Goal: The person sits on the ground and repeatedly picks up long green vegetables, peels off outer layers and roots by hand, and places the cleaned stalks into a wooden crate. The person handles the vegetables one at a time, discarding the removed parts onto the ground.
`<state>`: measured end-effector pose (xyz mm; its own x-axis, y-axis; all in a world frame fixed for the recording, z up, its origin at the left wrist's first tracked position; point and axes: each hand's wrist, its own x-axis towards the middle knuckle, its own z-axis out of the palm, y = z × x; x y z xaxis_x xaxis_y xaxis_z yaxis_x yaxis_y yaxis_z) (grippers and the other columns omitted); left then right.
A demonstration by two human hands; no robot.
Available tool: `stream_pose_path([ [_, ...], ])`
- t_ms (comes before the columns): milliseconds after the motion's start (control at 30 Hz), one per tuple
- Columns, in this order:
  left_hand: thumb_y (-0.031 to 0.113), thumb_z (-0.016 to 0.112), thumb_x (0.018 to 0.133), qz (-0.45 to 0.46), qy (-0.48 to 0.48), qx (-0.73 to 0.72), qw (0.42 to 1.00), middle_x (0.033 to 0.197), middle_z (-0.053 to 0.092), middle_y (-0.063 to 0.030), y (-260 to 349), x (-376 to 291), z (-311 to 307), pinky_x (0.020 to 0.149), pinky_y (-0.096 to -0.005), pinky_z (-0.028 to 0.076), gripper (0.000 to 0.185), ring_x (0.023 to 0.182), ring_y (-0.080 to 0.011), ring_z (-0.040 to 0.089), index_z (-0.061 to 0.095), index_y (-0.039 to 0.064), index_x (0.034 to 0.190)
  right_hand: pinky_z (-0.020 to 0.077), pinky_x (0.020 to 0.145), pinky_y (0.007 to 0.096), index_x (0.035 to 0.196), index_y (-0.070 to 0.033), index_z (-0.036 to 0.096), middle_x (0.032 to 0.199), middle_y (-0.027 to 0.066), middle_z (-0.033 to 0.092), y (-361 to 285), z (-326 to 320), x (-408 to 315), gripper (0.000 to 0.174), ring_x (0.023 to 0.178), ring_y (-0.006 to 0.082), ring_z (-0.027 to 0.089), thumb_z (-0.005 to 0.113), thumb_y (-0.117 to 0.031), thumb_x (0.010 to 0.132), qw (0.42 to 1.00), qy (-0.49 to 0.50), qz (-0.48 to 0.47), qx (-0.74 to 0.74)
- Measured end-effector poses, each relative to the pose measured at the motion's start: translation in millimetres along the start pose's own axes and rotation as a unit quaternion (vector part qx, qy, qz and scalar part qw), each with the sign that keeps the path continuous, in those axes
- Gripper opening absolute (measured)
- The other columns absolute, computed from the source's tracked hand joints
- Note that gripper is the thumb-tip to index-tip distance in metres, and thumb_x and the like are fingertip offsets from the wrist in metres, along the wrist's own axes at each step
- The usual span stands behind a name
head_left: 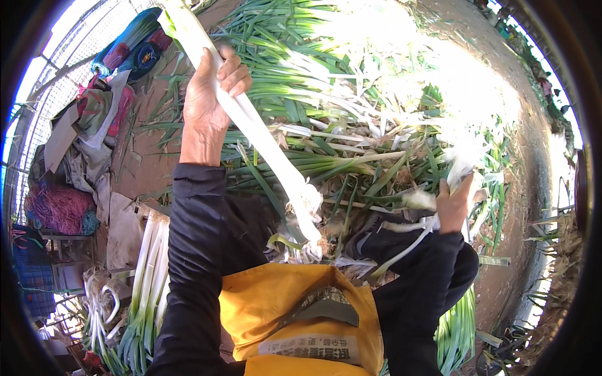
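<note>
My left hand (214,89), raised at the upper left, grips what look like two thick green onion stalks (263,141) side by side. Their white shafts slant down to the right and end in pale roots (305,204) above my lap. On the right, my right hand (454,204) is closed around whitish strips of onion skin (460,171), blurred and partly lost in glare. A curved pale strip (409,254) hangs beside that hand, over my dark trouser leg. Beneath both hands lies a broad heap of untrimmed green onions (301,94) with green leaves.
A yellow apron (301,310) bearing print covers my lap. Cleaned green onions (143,277) stand at the lower left, with more green leaves (456,329) at the lower right. Pink string (61,207), cloth and rolled netting (127,51) line the left. Bare soil (512,291) borders the right.
</note>
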<state>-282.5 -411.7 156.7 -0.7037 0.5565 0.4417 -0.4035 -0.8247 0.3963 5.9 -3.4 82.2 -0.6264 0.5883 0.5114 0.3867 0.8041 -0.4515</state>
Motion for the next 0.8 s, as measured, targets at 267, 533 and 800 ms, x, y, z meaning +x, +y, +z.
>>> stream_pose_path([
  [267,0.036,0.052,0.113,-0.03,0.039,-0.055,0.997,0.075,0.042,0.0,-19.2,3.3,8.2,0.061,-0.0303,0.039,0.037,0.065,-0.0128,0.04,0.057,-0.001,0.114,0.0584,0.072,0.0368,0.141,0.0,0.057,0.113,0.0171,0.07,-155.6,14.1,-97.1,0.064,0.082,0.0228,0.072,0.085,-0.017,0.086,0.85,-0.342,-0.102,0.388],
  [533,0.034,0.05,0.114,-0.045,0.084,-0.116,0.989,0.076,0.041,-0.0008,-26.1,1.9,15.2,0.059,-0.0305,0.039,0.036,0.062,-0.0129,0.039,0.054,-0.002,0.113,0.0506,0.058,0.0415,0.108,0.002,0.069,0.076,0.018,0.066,-177.9,-3.6,-108.0,0.014,0.065,0.0375,0.066,0.066,-0.007,0.097,0.856,-0.325,-0.167,0.367],
  [800,0.039,0.04,0.117,0.04,0.203,-0.001,0.978,0.075,0.044,-0.0008,0.5,12.2,7.6,0.056,-0.0312,0.04,0.044,0.063,-0.0136,0.04,0.054,-0.001,0.107,0.0531,0.061,0.049,0.108,-0.002,0.071,0.078,0.0205,0.068,-114.7,-64.1,-212.9,0.02,0.068,0.0441,0.068,0.069,-0.003,0.089,0.835,-0.467,-0.114,0.268],
])
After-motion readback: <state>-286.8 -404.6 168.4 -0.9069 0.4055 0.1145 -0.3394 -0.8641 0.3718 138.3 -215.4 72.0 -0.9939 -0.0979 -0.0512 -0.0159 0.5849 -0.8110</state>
